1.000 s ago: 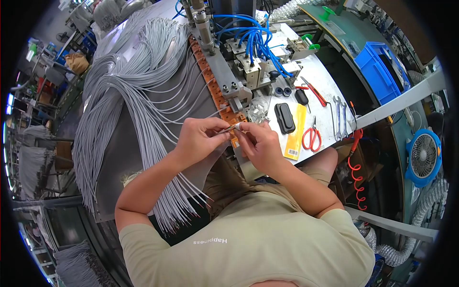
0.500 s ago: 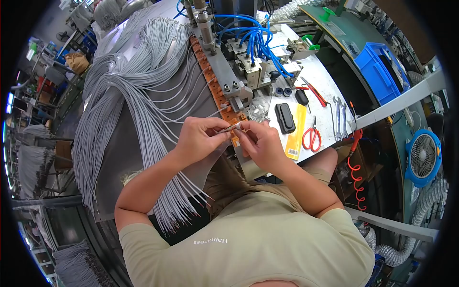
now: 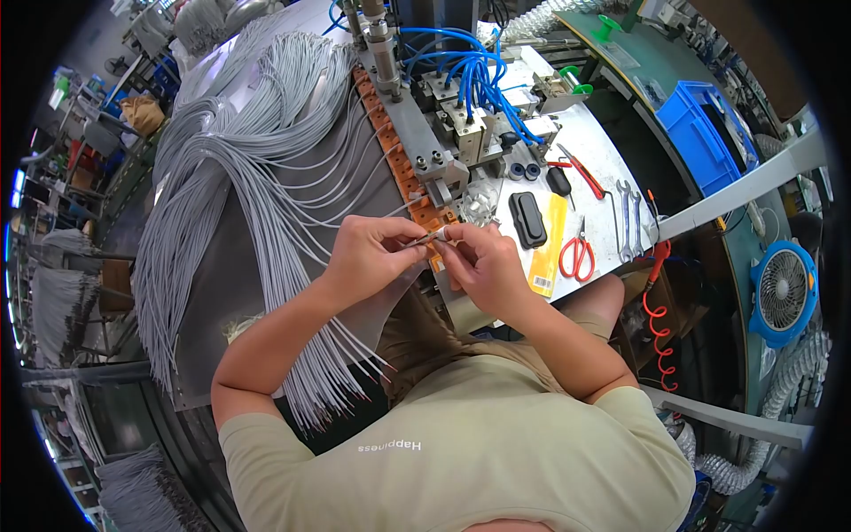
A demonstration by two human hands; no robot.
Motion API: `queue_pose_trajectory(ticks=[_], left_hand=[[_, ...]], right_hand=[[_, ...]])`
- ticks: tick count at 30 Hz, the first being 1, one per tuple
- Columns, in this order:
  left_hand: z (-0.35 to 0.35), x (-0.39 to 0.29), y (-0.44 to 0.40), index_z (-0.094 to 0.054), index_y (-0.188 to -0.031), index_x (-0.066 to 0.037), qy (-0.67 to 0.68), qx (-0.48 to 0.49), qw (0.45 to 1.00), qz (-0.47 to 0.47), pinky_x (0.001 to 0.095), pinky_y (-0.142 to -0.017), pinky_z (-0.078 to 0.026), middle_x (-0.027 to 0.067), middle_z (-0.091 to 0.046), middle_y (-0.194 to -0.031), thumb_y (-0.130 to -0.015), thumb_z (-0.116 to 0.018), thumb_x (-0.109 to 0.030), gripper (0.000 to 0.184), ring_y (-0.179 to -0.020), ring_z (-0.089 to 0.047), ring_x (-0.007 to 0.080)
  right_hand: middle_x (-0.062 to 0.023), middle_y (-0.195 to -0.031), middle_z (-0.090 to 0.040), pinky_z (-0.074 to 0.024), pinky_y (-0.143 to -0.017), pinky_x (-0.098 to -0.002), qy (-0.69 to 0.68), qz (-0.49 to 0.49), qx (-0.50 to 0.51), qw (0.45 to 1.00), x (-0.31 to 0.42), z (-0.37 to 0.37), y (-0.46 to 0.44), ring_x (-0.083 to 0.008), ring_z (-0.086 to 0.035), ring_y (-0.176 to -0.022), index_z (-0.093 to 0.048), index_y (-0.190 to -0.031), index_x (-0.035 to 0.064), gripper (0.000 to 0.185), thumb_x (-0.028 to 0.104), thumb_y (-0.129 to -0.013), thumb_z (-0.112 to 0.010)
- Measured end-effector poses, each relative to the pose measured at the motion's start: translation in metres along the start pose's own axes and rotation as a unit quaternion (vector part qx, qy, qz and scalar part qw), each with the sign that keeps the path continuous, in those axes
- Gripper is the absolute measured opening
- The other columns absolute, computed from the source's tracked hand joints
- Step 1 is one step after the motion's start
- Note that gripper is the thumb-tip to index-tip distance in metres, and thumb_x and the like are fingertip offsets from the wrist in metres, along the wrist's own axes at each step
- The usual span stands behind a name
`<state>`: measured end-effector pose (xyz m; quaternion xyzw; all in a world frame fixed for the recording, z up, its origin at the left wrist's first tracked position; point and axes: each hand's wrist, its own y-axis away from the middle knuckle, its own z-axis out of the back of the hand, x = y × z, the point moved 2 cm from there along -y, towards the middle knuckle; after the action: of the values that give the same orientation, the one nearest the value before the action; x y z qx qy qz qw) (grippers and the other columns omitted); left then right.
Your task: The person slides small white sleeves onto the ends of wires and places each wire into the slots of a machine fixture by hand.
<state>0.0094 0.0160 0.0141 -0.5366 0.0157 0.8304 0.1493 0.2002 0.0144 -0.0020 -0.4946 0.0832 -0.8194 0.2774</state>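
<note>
Both hands meet over the front end of the orange fixture strip. My left hand is closed in a pinch on the thin end of a cable. My right hand pinches the same end from the other side, where a small whitish piece shows at its fingertips. The fingers cover most of this end, so its details cannot be made out. To the left lies a large bundle of grey cables, some of them running to the orange strip. Their cut ends hang towards my lap.
A metal press machine with blue air hoses stands behind the strip. On the white tabletop right are a black case, a yellow packet, red-handled scissors and wrenches. Further right are a blue bin and fan.
Almost nothing differs. Both hands keep their pinch at the same spot, and the view has shifted very slightly.
</note>
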Motion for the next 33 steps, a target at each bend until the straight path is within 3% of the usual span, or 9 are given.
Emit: queue_pose_trajectory(ticks=[7, 12, 23, 26, 27, 28, 30, 31, 33], left_hand=[[0.001, -0.003, 0.000, -0.075, -0.098, 0.001, -0.025, 0.011, 1.000, 0.000, 0.0221, -0.068, -0.052, 0.0041, -0.074, -0.083, -0.081, -0.073, 0.000, 0.017, -0.072, -0.064, 0.0061], [0.002, -0.005, -0.002, -0.069, -0.100, 0.003, -0.004, 0.088, 0.996, -0.010, 0.0242, -0.074, -0.052, 0.0050, -0.072, -0.086, -0.088, -0.065, -0.003, 0.015, -0.076, -0.065, 0.0077], [0.000, 0.001, -0.003, -0.067, -0.104, 0.003, 0.102, 0.140, 0.982, 0.070, 0.0253, -0.074, -0.052, 0.0054, -0.070, -0.085, -0.091, -0.061, -0.003, 0.015, -0.078, -0.066, 0.0088], [0.006, -0.014, -0.004, -0.070, -0.108, 0.000, -0.156, -0.035, 0.961, -0.227, 0.0251, -0.069, -0.053, 0.0065, -0.071, -0.084, -0.090, -0.063, -0.002, 0.019, -0.076, -0.066, 0.0078], [0.008, -0.023, -0.002, -0.070, -0.108, 0.000, -0.156, -0.036, 0.961, -0.226, 0.0251, -0.069, -0.053, 0.0065, -0.071, -0.084, -0.090, -0.063, -0.002, 0.019, -0.076, -0.066, 0.0078], [0.010, -0.032, 0.000, -0.070, -0.110, -0.001, -0.102, 0.015, 0.987, -0.121, 0.0252, -0.067, -0.053, 0.0070, -0.071, -0.084, -0.089, -0.064, -0.002, 0.021, -0.076, -0.067, 0.0089], [0.011, -0.043, 0.004, -0.071, -0.112, -0.003, 0.012, 0.115, 0.989, 0.091, 0.0254, -0.063, -0.053, 0.0081, -0.071, -0.083, -0.088, -0.067, -0.002, 0.025, -0.075, -0.067, 0.0112], [0.010, -0.036, 0.003, -0.071, -0.112, -0.003, 0.013, 0.113, 0.989, 0.091, 0.0254, -0.063, -0.053, 0.0081, -0.071, -0.083, -0.088, -0.067, -0.002, 0.025, -0.075, -0.067, 0.0112], [0.005, -0.009, -0.002, -0.071, -0.111, -0.002, -0.036, 0.112, 0.993, 0.028, 0.0259, -0.061, -0.053, 0.0084, -0.071, -0.086, -0.087, -0.068, -0.003, 0.024, -0.076, -0.068, 0.0139]], right_hand=[[-0.0049, -0.059, -0.062, -0.0415, -0.053, -0.0275, -0.074, -0.078, 0.035, 0.994, -0.004, -0.003, 0.001, -0.0118, -0.053, -0.047, -0.060, -0.099, -0.0001, 0.009, 0.006, -0.093, -0.064], [-0.0052, -0.061, -0.061, -0.0393, -0.045, -0.0272, -0.095, -0.046, 0.056, 0.993, -0.014, 0.001, -0.004, -0.0114, -0.052, -0.048, -0.058, -0.099, -0.0010, 0.009, 0.004, -0.093, -0.062], [-0.0088, -0.064, -0.057, -0.0440, -0.070, -0.0384, 0.030, 0.080, 0.013, 0.996, -0.013, 0.000, -0.007, -0.0210, -0.052, -0.057, -0.055, -0.092, 0.0029, 0.018, 0.015, -0.093, -0.068], [-0.0068, -0.066, -0.056, -0.0430, -0.065, -0.0353, 0.091, 0.089, -0.033, 0.991, -0.026, 0.005, -0.011, -0.0171, -0.049, -0.056, -0.055, -0.091, 0.0033, 0.017, 0.016, -0.094, -0.066], [-0.0058, -0.066, -0.056, -0.0425, -0.062, -0.0337, 0.121, 0.093, -0.055, 0.987, -0.032, 0.007, -0.011, -0.0151, -0.048, -0.056, -0.055, -0.091, 0.0035, 0.017, 0.016, -0.095, -0.066], [-0.0058, -0.066, -0.056, -0.0425, -0.062, -0.0337, 0.121, 0.093, -0.053, 0.987, -0.042, 0.006, -0.010, -0.0151, -0.048, -0.056, -0.055, -0.091, 0.0035, 0.017, 0.016, -0.095, -0.066], [-0.0015, -0.067, -0.054, -0.0396, -0.057, -0.0301, -0.095, -0.131, -0.049, 0.986, -0.076, 0.002, -0.007, -0.0101, -0.046, -0.058, -0.055, -0.090, 0.0042, 0.017, 0.017, -0.096, -0.064], [0.0006, -0.068, -0.053, -0.0381, -0.055, -0.0283, -0.200, -0.240, -0.047, 0.949, -0.089, -0.002, -0.005, -0.0076, -0.045, -0.058, -0.055, -0.090, 0.0045, 0.017, 0.018, -0.097, -0.064], [0.0020, -0.069, -0.053, -0.0366, -0.054, -0.0266, -0.231, -0.232, -0.044, 0.944, -0.090, -0.007, -0.004, -0.0058, -0.044, -0.059, -0.055, -0.090, 0.0046, 0.017, 0.018, -0.098, -0.063]])
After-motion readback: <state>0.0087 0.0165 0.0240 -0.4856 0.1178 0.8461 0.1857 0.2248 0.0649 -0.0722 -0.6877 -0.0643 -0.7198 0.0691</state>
